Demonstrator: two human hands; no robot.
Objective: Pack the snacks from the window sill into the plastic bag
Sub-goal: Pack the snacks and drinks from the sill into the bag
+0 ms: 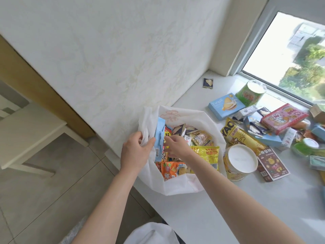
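A white plastic bag (177, 184) stands open at the sill's left edge, filled with several snack packets. My left hand (135, 152) grips the bag's left rim together with a light blue box (159, 138) standing on edge inside it. Inside the bag's mouth, my right hand (176, 147) has its fingers closed on the blue box's inner side, over a yellow packet (207, 155). More snacks lie on the white window sill (219, 208) to the right: a yellow tub with a white lid (240, 160), a blue biscuit box (226, 106), a pink box (284, 118), a green tub (250, 93).
A brown carton (272, 163) and a yellow YAO packet (241, 136) lie beside the tub. A small dark packet (208, 83) sits alone near the wall. The window (290, 59) is at the back right. A pale table (29, 138) stands on the floor, left.
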